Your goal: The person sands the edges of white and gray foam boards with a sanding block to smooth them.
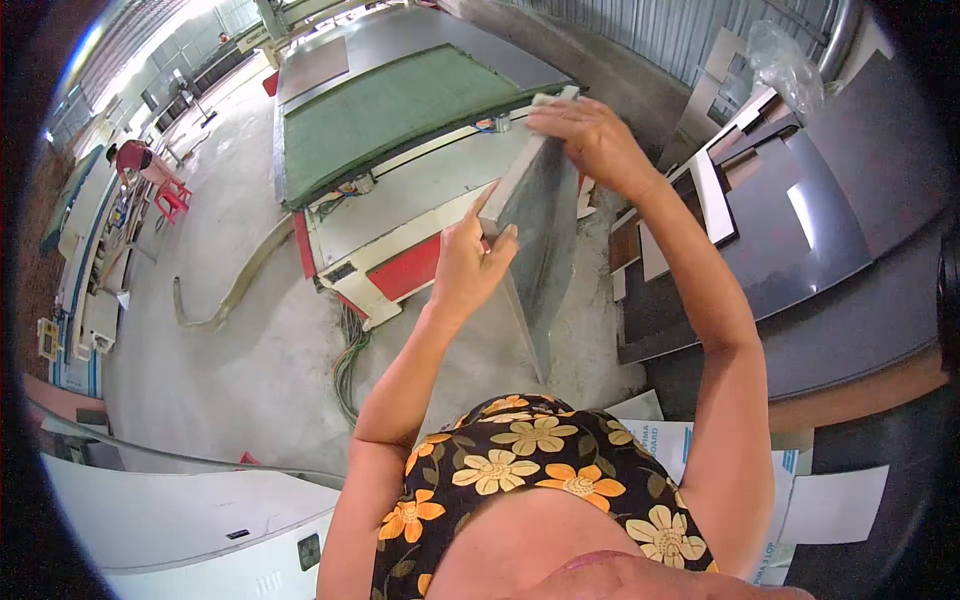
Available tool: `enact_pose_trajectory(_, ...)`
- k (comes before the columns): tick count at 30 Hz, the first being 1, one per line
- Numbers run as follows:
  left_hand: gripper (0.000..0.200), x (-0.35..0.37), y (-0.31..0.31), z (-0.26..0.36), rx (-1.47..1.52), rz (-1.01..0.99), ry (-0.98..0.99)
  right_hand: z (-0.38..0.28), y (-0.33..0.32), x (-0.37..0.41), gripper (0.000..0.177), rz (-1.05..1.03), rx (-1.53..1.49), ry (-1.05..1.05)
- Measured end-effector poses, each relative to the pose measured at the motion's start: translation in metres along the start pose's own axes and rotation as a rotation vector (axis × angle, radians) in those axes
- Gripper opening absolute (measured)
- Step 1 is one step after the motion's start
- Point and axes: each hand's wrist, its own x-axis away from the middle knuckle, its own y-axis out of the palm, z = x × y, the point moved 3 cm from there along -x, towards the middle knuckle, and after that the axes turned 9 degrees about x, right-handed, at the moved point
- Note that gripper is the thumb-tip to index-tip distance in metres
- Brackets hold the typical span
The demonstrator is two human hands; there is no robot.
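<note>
I hold a grey rectangular panel (545,230) upright in front of me, edge toward the camera. My left hand (470,262) grips its near left edge at mid height, thumb and fingers pinched on it. My right hand (590,135) clasps the panel's top far corner. The panel's lower corner hangs above the concrete floor.
A large red and white machine with a green bed (400,110) stands ahead. Grey and brown cut boards (800,240) are stacked to the right. A white panel (180,520) lies at lower left. Cables (345,365) trail on the floor (230,340). A person in red (135,158) is far left.
</note>
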Motion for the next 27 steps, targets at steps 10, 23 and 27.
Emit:
enact_pose_trajectory(10, 0.053, 0.003, 0.000, 0.003, 0.085, -0.108, -0.059, 0.089, 0.027, 0.021, 0.039, 0.111, -0.040, 0.199)
enact_pose_trajectory(23, 0.046, 0.002, -0.025, -0.029, 0.426, -0.167, -0.256, 0.079, 0.040, 0.073, 0.054, 0.236, -1.273, 0.773)
enact_pose_trajectory(27, 0.037, -0.001, -0.047, -0.042, 0.426, -0.091, -0.321, 0.074, 0.046, 0.081, 0.062, 0.208, -1.383, 0.745)
